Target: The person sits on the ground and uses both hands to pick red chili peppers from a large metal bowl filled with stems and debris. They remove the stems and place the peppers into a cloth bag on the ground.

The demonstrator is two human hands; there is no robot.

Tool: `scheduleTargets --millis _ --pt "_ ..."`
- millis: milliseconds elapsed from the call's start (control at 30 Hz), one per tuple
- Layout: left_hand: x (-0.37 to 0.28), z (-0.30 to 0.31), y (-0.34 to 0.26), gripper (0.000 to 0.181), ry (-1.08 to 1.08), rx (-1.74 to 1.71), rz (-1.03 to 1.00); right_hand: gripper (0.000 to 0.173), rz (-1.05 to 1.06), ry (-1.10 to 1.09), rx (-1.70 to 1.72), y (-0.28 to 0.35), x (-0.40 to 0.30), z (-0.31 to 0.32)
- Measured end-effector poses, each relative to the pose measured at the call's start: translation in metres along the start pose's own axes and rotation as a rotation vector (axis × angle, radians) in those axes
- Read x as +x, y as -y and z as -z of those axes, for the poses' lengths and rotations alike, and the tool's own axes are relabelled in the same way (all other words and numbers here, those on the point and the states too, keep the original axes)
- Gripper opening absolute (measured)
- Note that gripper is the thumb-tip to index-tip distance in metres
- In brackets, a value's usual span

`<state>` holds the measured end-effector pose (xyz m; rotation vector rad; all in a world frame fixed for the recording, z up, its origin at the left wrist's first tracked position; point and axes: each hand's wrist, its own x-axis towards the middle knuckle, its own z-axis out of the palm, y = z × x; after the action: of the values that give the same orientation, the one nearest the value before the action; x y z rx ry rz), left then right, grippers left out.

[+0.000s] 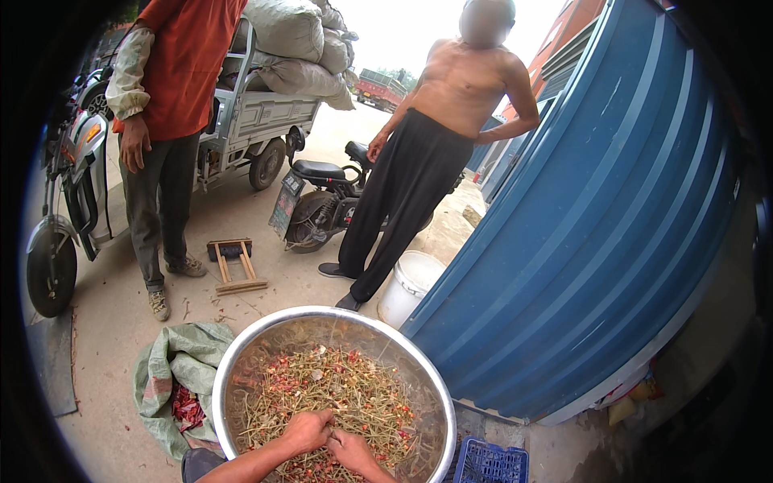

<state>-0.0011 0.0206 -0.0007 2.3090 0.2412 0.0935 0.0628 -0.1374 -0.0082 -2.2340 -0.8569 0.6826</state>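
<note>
A large round metal basin stands before me, with many dry green stems and red and yellow chili pieces inside. My left hand and my right hand meet over the heap near the basin's lower middle, fingertips close together. The fingers are bent inward and partly hidden, so I cannot tell whether they pinch a stem. Left of the basin lies a green woven sack, its mouth spread around dark red dried chilies.
Beyond the basin stand two people, near a loaded cargo tricycle and an electric scooter. A wooden stool lies on the ground. A white bucket, blue metal panel and blue plastic crate are at the right.
</note>
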Motion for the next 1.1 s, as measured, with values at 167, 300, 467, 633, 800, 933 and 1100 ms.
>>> scheduleTargets --millis 167,300,467,633,800,933,1100 --pt "0.0 -0.001 -0.001 0.022 -0.014 -0.004 -0.019 0.024 0.018 -0.008 -0.052 -0.009 0.003 -0.004" --pt "0.0 -0.002 0.002 0.022 -0.018 -0.001 -0.03 0.025 0.017 0.002 -0.058 -0.005 0.001 -0.002" --pt "-0.001 -0.003 0.003 0.018 -0.125 0.038 -0.051 0.028 -0.087 0.033 -0.004 0.0 0.0 0.006" --pt "-0.005 -0.001 0.0 0.017 -0.158 0.271 -0.174 0.03 -0.029 -0.058 -0.104 -0.01 0.001 0.008" --pt "-0.006 0.001 0.001 0.017 -0.03 0.476 -0.217 0.03 -0.034 -0.115 -0.071 -0.01 0.0 0.007" --pt "-0.006 0.0 0.003 0.011 -0.032 0.488 -0.211 0.029 -0.012 -0.144 -0.095 -0.012 0.002 0.008" --pt "-0.005 0.002 -0.002 0.01 0.02 0.461 -0.124 0.026 0.004 -0.134 -0.054 -0.021 0.006 0.003"
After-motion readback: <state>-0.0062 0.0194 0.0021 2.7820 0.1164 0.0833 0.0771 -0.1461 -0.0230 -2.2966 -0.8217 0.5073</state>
